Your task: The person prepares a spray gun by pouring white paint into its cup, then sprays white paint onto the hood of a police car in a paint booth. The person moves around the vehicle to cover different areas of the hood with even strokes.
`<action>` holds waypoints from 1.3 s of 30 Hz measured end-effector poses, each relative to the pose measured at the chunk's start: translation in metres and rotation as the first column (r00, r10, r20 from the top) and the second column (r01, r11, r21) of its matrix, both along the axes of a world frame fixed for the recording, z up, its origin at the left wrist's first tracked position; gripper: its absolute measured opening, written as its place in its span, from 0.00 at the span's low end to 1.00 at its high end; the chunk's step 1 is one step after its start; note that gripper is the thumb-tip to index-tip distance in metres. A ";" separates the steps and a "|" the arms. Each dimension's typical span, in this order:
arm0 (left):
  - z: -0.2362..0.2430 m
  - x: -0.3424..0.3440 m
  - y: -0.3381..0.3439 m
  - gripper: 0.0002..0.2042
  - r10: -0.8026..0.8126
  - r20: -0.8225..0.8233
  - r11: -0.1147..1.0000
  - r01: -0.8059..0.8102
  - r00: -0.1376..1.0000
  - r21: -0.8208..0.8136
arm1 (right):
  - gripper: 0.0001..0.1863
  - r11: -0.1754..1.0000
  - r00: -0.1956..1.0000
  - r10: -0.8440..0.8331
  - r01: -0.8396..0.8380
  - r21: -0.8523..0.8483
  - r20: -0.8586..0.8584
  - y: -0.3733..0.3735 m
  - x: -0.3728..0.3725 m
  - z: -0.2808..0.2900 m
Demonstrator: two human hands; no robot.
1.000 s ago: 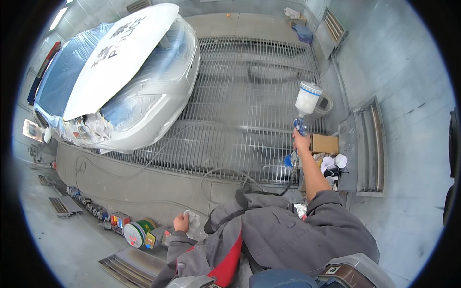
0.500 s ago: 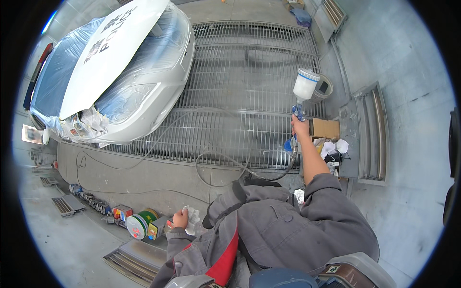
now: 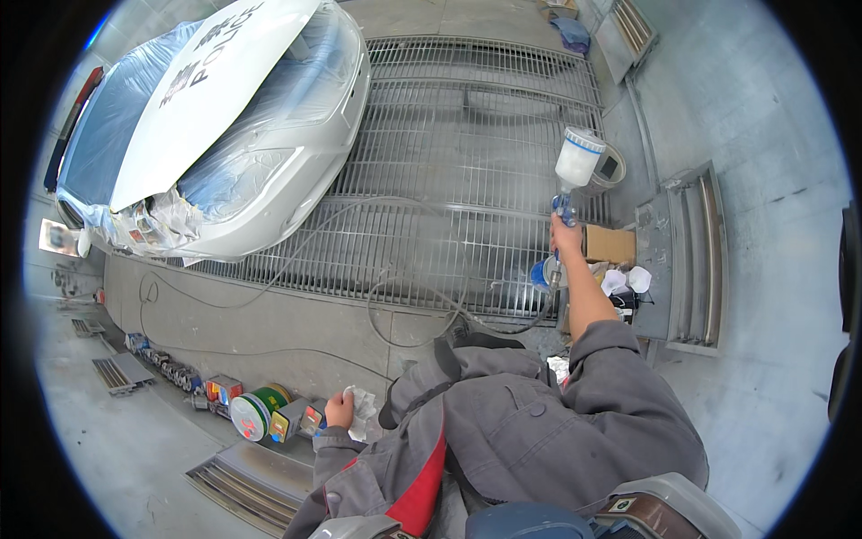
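My right hand (image 3: 566, 235) grips a blue spray gun (image 3: 564, 208) with a white, blue-banded cup (image 3: 580, 157) on top, held upright out ahead at right over the grated floor (image 3: 476, 153). A fitting and dark hose (image 3: 544, 314) hang below the gun. My left hand (image 3: 339, 409), low at left of my body, is closed on a crumpled whitish sheet (image 3: 362, 413), paper or cloth. At upper left stands a white car (image 3: 296, 193) masked with translucent bluish plastic, with a loose-looking white panel (image 3: 153, 148) bearing dark lettering lying over it.
A bucket (image 3: 612, 162), cardboard box (image 3: 609, 244) and white cups (image 3: 639, 279) stand along the right wall (image 3: 763, 234). Several cans (image 3: 251, 415) line the lower-left wall. Hose loops (image 3: 404, 341) lie on the floor. Metal vents (image 3: 696, 260) are set into the walls.
The view has shifted, so car and grating sit higher in the picture. My right hand with the gun also appears higher, and very slightly rightward. Both hands keep their hold.
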State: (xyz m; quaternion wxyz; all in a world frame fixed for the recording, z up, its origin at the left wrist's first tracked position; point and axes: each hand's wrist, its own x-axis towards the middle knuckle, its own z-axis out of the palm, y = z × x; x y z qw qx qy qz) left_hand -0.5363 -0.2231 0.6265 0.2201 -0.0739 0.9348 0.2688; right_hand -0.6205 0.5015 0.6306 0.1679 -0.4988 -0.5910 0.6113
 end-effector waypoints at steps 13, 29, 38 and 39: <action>-0.003 0.013 -0.017 0.21 0.069 0.018 0.997 -0.068 0.997 -0.035 | 0.15 0.997 0.999 -0.009 0.005 0.079 0.052 0.037 -0.027 0.014; -0.015 0.031 -0.020 0.23 0.119 -0.028 0.993 -0.119 0.992 0.018 | 0.14 0.998 0.999 -0.054 0.054 0.044 -0.002 0.053 -0.045 0.017; 0.012 0.046 -0.030 0.23 0.182 -0.016 0.980 -0.182 0.983 -0.075 | 0.15 0.998 0.998 -0.064 0.064 0.023 0.004 0.063 -0.065 0.004; 0.014 0.042 -0.027 0.23 0.201 -0.002 0.976 -0.200 0.980 -0.087 | 0.15 0.999 0.998 -0.043 0.044 0.029 -0.037 0.075 -0.061 0.000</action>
